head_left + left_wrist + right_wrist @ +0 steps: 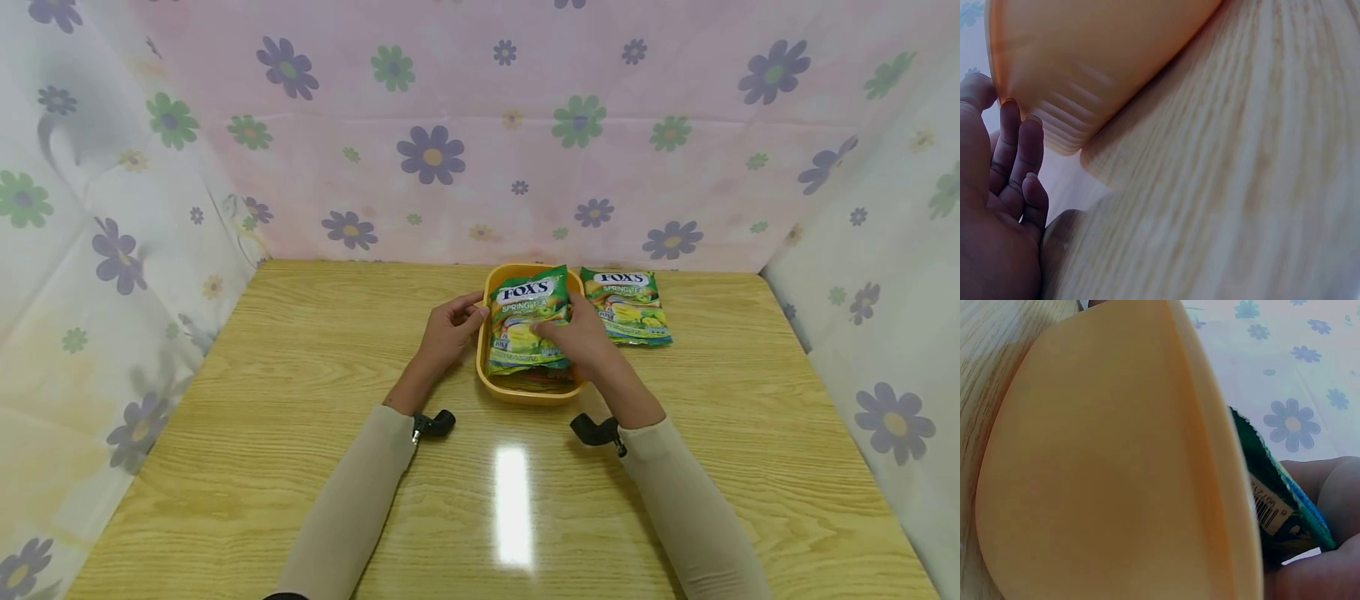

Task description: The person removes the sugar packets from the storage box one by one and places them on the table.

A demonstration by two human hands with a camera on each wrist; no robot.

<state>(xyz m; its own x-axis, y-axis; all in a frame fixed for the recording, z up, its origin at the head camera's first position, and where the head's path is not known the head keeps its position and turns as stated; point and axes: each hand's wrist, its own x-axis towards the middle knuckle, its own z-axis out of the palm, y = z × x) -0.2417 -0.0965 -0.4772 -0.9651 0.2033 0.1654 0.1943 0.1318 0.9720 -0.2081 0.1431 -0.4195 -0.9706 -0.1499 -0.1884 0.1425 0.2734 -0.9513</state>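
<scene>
A green candy bag point(525, 329) marked FOX'S Spring Tea lies face up, slightly tilted, at the top of a yellow plastic basket point(531, 398). My right hand point(588, 333) pinches this bag by its right side, thumb on the front. In the right wrist view, its green edge with a barcode point(1267, 512) shows between the fingers, past the basket's rim. At the basket's left side my left hand point(450, 329) holds the rim, thumb at the edge and fingertips against the outer wall. More packaging point(543, 379) shows below the bag, mostly hidden.
Another FOX'S bag point(628, 312) lies flat on the wooden table point(337, 350), just right of the basket. Flowered cloth point(465, 108) hangs behind the table and at both sides. Black wrist cameras point(592, 430) are strapped to both sleeves.
</scene>
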